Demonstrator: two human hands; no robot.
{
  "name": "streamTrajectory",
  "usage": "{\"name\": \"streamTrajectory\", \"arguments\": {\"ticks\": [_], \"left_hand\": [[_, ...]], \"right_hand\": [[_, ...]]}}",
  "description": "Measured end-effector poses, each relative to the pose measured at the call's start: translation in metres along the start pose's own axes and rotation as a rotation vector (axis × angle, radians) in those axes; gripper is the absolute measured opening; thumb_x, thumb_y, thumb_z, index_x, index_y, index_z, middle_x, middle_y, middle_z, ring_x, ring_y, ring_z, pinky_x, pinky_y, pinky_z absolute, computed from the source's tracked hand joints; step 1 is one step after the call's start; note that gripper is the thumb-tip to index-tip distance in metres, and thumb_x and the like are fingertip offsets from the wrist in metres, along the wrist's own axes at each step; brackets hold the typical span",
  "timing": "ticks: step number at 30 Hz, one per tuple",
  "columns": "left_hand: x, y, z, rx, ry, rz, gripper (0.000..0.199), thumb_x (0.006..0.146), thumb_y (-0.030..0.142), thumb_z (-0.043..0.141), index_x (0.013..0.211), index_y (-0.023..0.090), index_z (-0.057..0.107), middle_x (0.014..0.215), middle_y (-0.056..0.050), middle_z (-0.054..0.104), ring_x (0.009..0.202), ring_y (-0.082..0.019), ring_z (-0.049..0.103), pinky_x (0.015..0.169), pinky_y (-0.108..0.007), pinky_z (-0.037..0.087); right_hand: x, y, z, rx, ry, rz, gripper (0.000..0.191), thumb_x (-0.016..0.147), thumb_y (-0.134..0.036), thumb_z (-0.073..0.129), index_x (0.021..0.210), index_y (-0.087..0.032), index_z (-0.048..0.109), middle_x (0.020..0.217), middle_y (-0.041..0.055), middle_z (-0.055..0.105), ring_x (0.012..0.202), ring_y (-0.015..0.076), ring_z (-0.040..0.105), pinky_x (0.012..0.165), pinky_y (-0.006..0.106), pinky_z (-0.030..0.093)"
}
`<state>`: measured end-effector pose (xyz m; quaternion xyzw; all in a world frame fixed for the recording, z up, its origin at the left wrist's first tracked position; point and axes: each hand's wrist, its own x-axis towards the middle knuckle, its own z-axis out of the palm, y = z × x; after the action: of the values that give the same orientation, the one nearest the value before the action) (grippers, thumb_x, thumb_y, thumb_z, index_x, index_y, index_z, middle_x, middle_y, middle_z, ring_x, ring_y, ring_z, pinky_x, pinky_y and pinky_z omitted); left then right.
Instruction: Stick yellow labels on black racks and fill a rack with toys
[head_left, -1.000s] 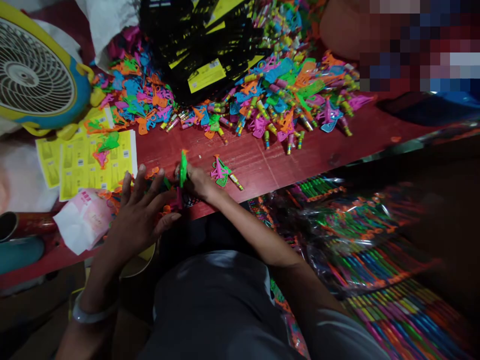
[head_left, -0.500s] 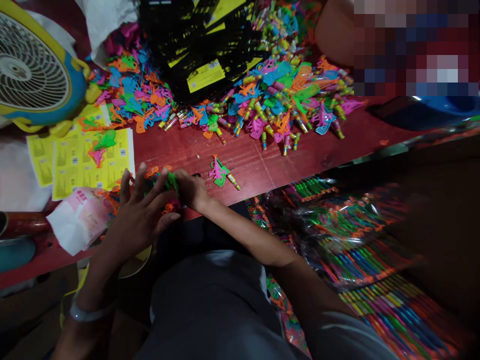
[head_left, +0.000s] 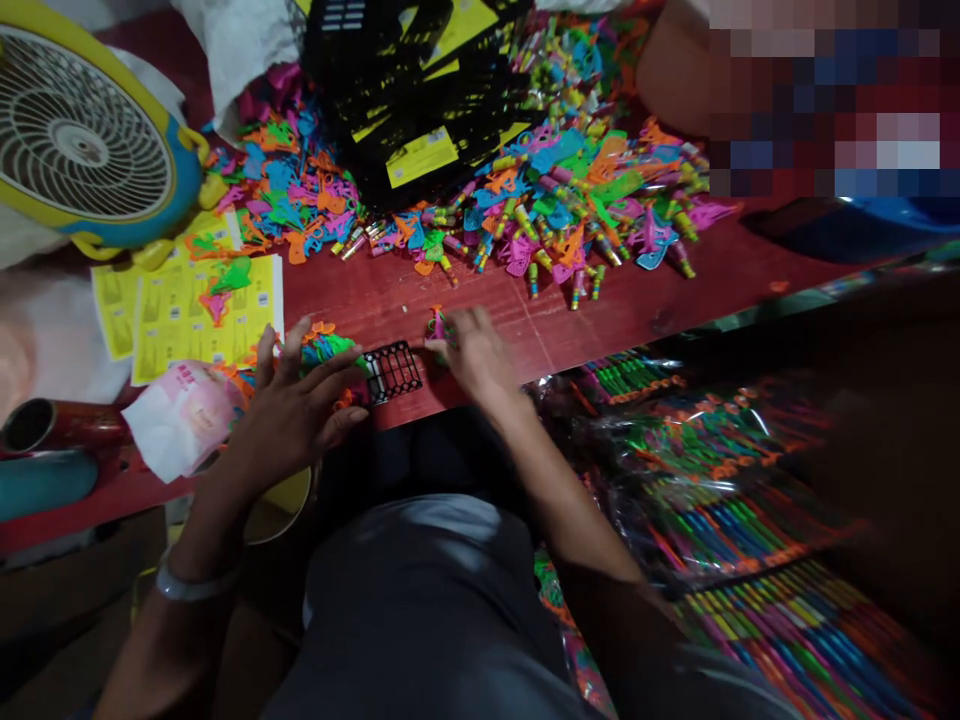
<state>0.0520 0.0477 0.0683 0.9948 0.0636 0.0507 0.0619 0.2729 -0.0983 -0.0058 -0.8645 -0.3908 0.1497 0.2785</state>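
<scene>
A red table runs across a dim workspace, with a yellow and blue fan at its far left and a long heap of small bright plastic pieces along the back, beside a stack of black racks tucked with yellow cards. Bagged rows of coloured items lie lower down at the right, below the table edge

In the head view, the only one, the left hand lies over a cluster of green and orange pieces, its fingers spread wide and the thumb well apart; no firm grip shows, and the fingers seem to be steadying the cluster. A black lattice frame sticks out just to the right of that cluster, flat on the table near its front edge

The right hand is beyond the frame, slightly blurred, fingers bent down at a pink toy piece on the table. Whether they have closed on it I cannot tell

I judge the step in hand to be picking up that single piece; the next move calls for a secure pinch and a clean lift, with the left hand keeping the cluster and frame from sliding
</scene>
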Motion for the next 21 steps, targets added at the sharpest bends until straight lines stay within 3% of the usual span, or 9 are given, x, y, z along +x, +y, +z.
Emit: {"name": "streamTrajectory", "arguments": {"ticks": [2,5,9,13,18,21], "left_hand": [[0.001,0.001,-0.001,-0.012,-0.008,-0.005,0.036,0.106,0.049,0.045,0.131,0.031,0.063,0.148,0.003,0.063,0.164,-0.031,-0.002,0.131,-0.066,-0.005],[0.002,0.002,-0.003,-0.033,-0.023,-0.019,0.038,0.106,0.050,0.045,0.131,0.029,0.063,0.151,0.002,0.061,0.163,-0.032,0.001,0.130,-0.067,-0.006],[0.002,0.001,-0.006,-0.045,-0.048,-0.030,0.037,0.105,0.052,0.046,0.131,0.031,0.062,0.155,0.003,0.057,0.163,-0.034,-0.002,0.129,-0.068,-0.008],[0.000,-0.001,-0.011,-0.110,-0.046,-0.026,0.042,0.107,0.050,0.039,0.141,0.031,0.056,0.162,0.000,0.048,0.163,-0.034,-0.001,0.129,-0.069,-0.005],[0.001,0.006,-0.008,-0.047,0.045,-0.111,0.038,0.108,0.046,0.039,0.133,0.027,0.060,0.154,-0.005,0.057,0.160,-0.032,0.025,0.131,-0.065,0.002],[0.003,0.014,0.000,-0.016,0.082,-0.135,0.041,0.104,0.046,0.049,0.140,0.028,0.055,0.156,-0.008,0.055,0.162,-0.031,0.017,0.132,-0.062,0.003]], "right_hand": [[-0.006,0.018,-0.018,-0.142,-0.071,0.176,0.026,0.094,-0.029,0.068,0.114,-0.013,0.065,0.124,0.0201,0.062,0.101,0.0294,0.068,0.084,0.039,0.052],[-0.011,0.034,-0.019,-0.093,-0.118,0.185,0.012,0.092,-0.025,0.065,0.099,-0.015,0.065,0.102,0.0141,0.068,0.089,0.0255,0.067,0.079,0.035,0.051],[-0.014,0.030,0.016,0.403,-0.019,0.038,0.021,0.089,-0.028,0.063,0.107,-0.019,0.057,0.085,0.0006,0.065,0.073,0.0164,0.062,0.071,0.028,0.050],[-0.023,0.012,0.050,0.818,-0.161,-0.014,0.018,0.091,-0.028,0.058,0.107,-0.020,0.055,0.087,-0.0009,0.064,0.064,0.0115,0.062,0.066,0.026,0.053],[-0.036,-0.004,0.064,0.925,-0.241,-0.046,0.008,0.095,-0.028,0.056,0.098,-0.022,0.053,0.078,-0.0017,0.067,0.069,0.0129,0.069,0.070,0.026,0.056],[-0.039,-0.007,0.068,0.902,-0.273,-0.039,0.010,0.096,-0.031,0.058,0.093,-0.022,0.054,0.075,-0.0005,0.070,0.070,0.0147,0.072,0.074,0.028,0.057]]}}
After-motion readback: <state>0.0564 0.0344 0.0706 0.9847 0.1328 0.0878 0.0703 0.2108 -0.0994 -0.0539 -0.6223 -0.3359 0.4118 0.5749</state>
